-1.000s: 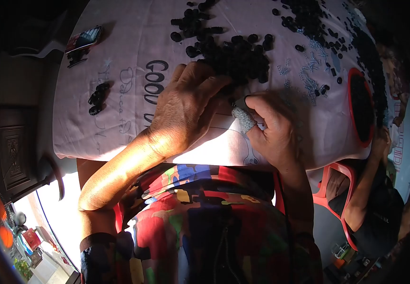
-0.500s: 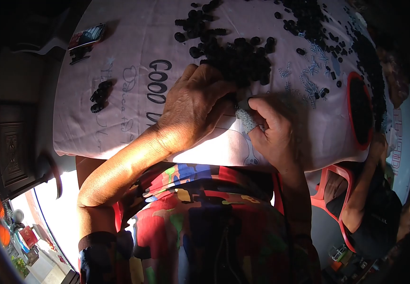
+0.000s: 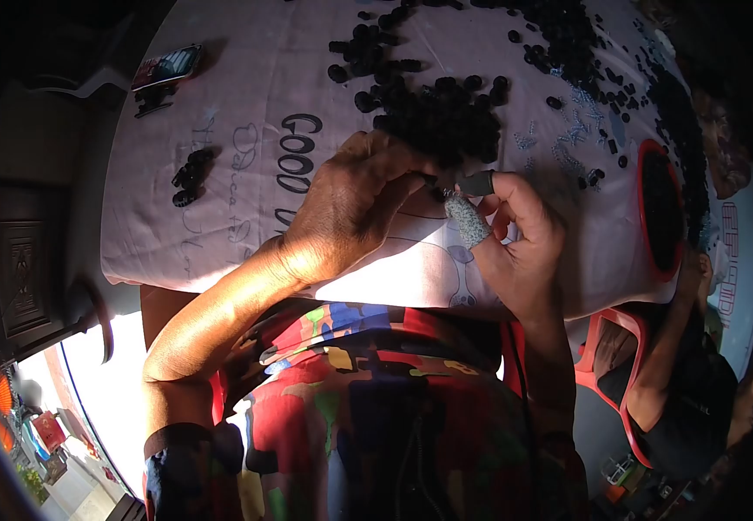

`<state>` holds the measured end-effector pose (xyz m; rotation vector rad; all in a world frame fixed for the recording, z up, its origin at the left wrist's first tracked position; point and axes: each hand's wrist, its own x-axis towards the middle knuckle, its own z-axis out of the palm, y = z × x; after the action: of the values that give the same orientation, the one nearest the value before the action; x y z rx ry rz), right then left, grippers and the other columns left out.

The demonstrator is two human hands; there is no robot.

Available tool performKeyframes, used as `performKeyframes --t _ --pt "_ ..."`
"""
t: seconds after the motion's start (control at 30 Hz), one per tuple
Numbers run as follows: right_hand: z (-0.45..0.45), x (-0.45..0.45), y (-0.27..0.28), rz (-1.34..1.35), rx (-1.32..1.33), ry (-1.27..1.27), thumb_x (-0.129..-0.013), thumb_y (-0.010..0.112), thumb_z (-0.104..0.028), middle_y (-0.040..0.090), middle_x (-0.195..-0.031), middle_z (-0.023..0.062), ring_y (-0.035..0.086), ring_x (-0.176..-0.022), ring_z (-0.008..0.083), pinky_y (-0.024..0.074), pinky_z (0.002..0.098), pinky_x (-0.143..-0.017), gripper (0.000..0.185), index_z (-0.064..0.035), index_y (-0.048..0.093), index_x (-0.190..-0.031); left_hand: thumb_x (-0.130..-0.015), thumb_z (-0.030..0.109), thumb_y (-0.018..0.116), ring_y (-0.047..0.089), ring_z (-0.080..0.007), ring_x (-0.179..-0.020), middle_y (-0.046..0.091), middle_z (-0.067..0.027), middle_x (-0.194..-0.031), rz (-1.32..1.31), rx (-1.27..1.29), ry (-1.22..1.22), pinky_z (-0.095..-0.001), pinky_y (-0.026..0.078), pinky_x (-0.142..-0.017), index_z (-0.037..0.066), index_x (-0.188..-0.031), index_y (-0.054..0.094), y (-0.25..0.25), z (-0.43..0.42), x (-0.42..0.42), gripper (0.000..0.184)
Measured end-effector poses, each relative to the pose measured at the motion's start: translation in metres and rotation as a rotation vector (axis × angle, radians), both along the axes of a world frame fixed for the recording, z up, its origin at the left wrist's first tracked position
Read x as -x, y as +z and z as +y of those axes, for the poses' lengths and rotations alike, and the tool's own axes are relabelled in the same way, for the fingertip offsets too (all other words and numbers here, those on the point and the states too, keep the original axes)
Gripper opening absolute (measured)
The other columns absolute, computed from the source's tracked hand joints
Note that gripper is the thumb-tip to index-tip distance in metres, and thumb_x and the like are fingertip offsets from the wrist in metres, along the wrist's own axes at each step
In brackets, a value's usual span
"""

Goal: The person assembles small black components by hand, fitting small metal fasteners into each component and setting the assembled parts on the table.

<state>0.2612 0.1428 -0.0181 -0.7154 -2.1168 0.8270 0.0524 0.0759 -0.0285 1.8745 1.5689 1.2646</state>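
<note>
My left hand (image 3: 350,200) is closed in a pinch on a small black part (image 3: 433,185), mostly hidden by the fingers. Close on its right, my right hand (image 3: 524,234) has thumb and forefinger drawn together at that part. A grey woven cover (image 3: 468,222) wraps the right thumb, and a black sleeve (image 3: 478,183) covers the forefinger. Something tiny and shiny shows at the right fingertips, too small to name. Just beyond both hands lies a heap of small black parts (image 3: 446,117) on the pale printed tablecloth (image 3: 237,208).
Small silvery pieces (image 3: 578,126) are scattered at right, near more black parts (image 3: 568,43). A red-rimmed container (image 3: 646,208) stands at the right edge. Several black parts (image 3: 192,176) and a phone on a stand (image 3: 166,69) are at left. Another person's arm (image 3: 667,339) rests at far right.
My right hand has shifted slightly right and its forefinger has straightened, showing the black sleeve. My left hand keeps its pinch, almost in place. The view has moved slightly.
</note>
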Motion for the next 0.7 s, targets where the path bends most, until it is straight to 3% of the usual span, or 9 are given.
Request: performKeyframes --t 0.13,0.4,0.47,0.7 --pt "0.003 0.006 0.012 0.006 -0.110 0.006 -0.071 0.074 0.011 0.062 -0.082 0.0062 0.060 -0.066 0.0121 0.0436 0.0254 -0.051 0.038 -0.0014 0.063 -0.105 -0.095 0.003 0.063 0.064 -0.0242 -0.095 0.067 -0.0094 -0.100 -0.166 0.066 -0.044 -0.0345 0.051 -0.088 0.004 -0.111 0.071 0.001 -0.003 -0.002 0.017" --pt "0.002 0.015 0.020 -0.050 -0.260 0.044 -0.068 0.072 0.014 0.066 -0.093 0.0135 0.066 -0.080 0.0292 0.0545 0.0375 -0.068 0.040 -0.0013 0.063 -0.103 -0.101 0.013 0.061 0.065 -0.0134 -0.091 0.068 -0.0068 -0.099 -0.494 0.198 -0.131 -0.0292 0.054 -0.080 -0.001 -0.117 0.067 0.005 -0.007 -0.003 0.022" --pt "0.001 0.017 0.023 -0.050 -0.283 0.047 -0.068 0.073 0.014 0.067 -0.095 0.0135 0.066 -0.081 0.0302 0.0548 0.0382 -0.070 0.039 -0.0014 0.064 -0.103 -0.101 0.009 0.060 0.067 -0.0142 -0.086 0.069 -0.0084 -0.098 -0.675 0.256 -0.155 -0.0291 0.056 -0.076 -0.003 -0.117 0.066 0.007 -0.008 -0.006 0.020" --pt "-0.003 0.023 0.026 -0.043 -0.292 0.075 -0.069 0.074 0.013 0.069 -0.097 0.0118 0.067 -0.084 0.0288 0.0550 0.0360 -0.073 0.038 -0.0012 0.065 -0.103 -0.104 0.013 0.058 0.059 -0.0072 -0.077 0.069 -0.0056 -0.093 -0.826 0.394 -0.232 -0.0222 0.051 -0.071 -0.003 -0.119 0.065 0.008 -0.007 0.001 0.024"
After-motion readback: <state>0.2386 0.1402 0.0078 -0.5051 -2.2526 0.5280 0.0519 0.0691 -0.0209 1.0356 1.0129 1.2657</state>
